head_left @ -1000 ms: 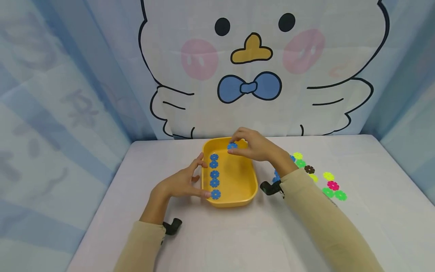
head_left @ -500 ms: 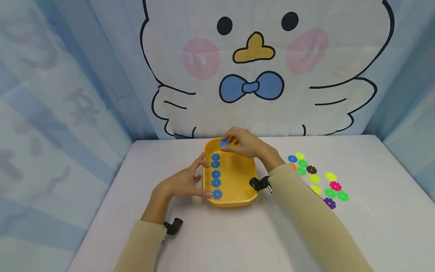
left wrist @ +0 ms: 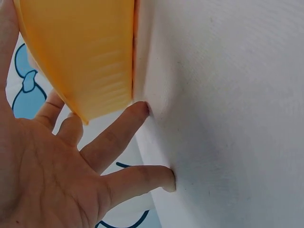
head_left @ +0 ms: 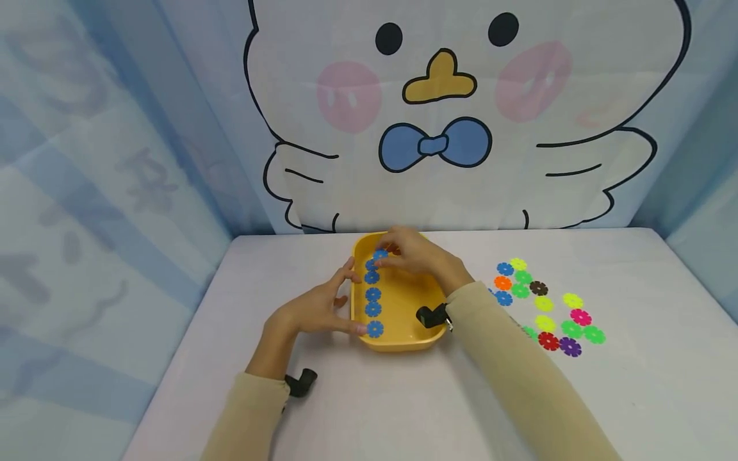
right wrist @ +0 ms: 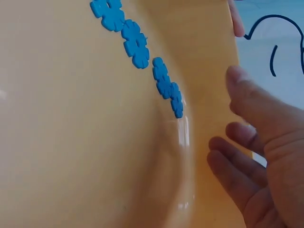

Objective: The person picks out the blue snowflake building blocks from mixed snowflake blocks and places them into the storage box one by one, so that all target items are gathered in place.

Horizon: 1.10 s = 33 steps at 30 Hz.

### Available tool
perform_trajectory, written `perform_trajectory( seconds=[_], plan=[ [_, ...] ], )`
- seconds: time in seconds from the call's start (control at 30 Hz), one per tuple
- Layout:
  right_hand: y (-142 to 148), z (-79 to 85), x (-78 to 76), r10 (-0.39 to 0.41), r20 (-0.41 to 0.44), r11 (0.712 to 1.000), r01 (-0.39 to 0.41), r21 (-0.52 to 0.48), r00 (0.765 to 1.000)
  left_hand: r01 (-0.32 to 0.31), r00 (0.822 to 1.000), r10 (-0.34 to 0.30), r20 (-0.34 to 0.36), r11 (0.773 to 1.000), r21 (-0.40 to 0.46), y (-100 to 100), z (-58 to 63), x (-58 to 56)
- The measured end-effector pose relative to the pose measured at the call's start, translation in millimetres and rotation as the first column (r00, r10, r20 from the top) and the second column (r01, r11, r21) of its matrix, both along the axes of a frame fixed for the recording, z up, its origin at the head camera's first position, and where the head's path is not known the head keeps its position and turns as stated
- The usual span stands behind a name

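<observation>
A yellow tray (head_left: 398,346) lies on the white table, with a column of several blue flower-shaped snowflake discs (head_left: 373,294) along its inner left side. My right hand (head_left: 414,253) is over the tray's far left part and pinches another blue disc (head_left: 380,254) between thumb and index finger, close to the column's far end. That disc does not show in the right wrist view. My left hand (head_left: 316,307) is spread along the tray's left side, thumb and fingertips at the rim. In the left wrist view two of its straight fingers (left wrist: 116,135) reach down to the table.
Right of the tray, loose snowflake discs in several colours lie on the table, among them a red disc (head_left: 549,341), a purple disc (head_left: 571,347) and an orange disc (head_left: 503,283). A cartoon-printed curtain (head_left: 461,192) hangs behind the table's far edge.
My right hand has moved left and slightly nearer across the tray, bringing the blue disc to the column's far end. My left hand has stayed at the tray's side.
</observation>
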State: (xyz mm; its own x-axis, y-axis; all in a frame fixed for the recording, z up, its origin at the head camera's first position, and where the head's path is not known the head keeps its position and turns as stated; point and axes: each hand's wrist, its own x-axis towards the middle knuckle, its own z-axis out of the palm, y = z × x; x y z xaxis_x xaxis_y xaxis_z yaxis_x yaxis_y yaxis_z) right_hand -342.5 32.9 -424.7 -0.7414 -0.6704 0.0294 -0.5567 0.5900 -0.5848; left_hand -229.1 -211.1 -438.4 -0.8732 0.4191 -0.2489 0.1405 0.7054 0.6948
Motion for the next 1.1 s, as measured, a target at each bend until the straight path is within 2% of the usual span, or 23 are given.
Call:
perform_trajectory(
  seconds=[0.33,0.53,1.1],
  plan=[
    [-2.0,-3.3,1.7,-0.046,-0.033,0.989,0.050,0.136,0.998,-0.001,1.000,0.001,0.004,1.000,0.009,1.7,4.1,2.2],
    [-2.1,-4.8,2.3,-0.082,-0.029,0.980,0.086,0.177,0.996,-0.016,1.000,0.015,0.019,1.000,0.005,3.9,5.5,3.4],
    [-6.3,-10.9,1.4,-0.075,-0.098,0.952,0.100,0.289,0.992,-0.012,1.000,0.012,0.004,1.000,0.021,3.4,3.5,3.2]
  ],
)
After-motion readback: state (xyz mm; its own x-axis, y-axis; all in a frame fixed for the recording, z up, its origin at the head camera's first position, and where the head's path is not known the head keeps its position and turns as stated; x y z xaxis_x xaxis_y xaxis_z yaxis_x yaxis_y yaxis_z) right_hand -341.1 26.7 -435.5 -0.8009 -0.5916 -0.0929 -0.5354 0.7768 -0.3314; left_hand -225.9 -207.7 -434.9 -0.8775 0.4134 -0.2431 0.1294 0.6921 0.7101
